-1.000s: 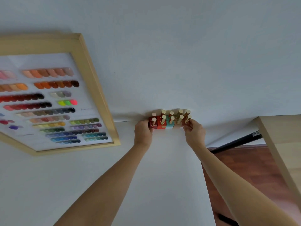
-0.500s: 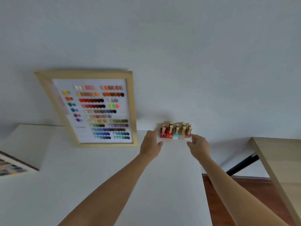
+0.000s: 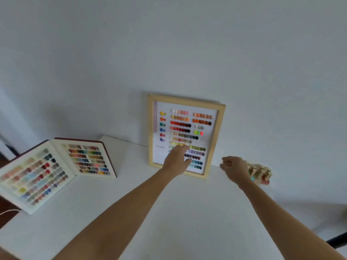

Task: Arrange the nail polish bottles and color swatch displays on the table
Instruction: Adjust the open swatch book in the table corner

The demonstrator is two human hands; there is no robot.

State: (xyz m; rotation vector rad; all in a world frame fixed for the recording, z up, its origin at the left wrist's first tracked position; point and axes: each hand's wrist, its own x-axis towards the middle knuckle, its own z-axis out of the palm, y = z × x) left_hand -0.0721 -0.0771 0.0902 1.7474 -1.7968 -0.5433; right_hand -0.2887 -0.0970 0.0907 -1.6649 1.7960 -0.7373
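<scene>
A wood-framed colour swatch board leans against the wall at the back of the white table. My left hand is stretched out in front of its lower part, fingers apart, holding nothing. A cluster of nail polish bottles with gold caps stands near the table's right back corner, partly hidden behind my right hand. That hand is loosely curled and holds nothing. An open swatch book with two colour-filled pages lies at the left.
The white wall rises directly behind the table. The table's right edge runs close beside the bottles. A dark bar shows low at the right, and a thin cable lies by the left edge.
Both hands have let go of the bottle cluster. My left hand moved left to the framed board. The view swung left, bringing the open swatch book into sight.
</scene>
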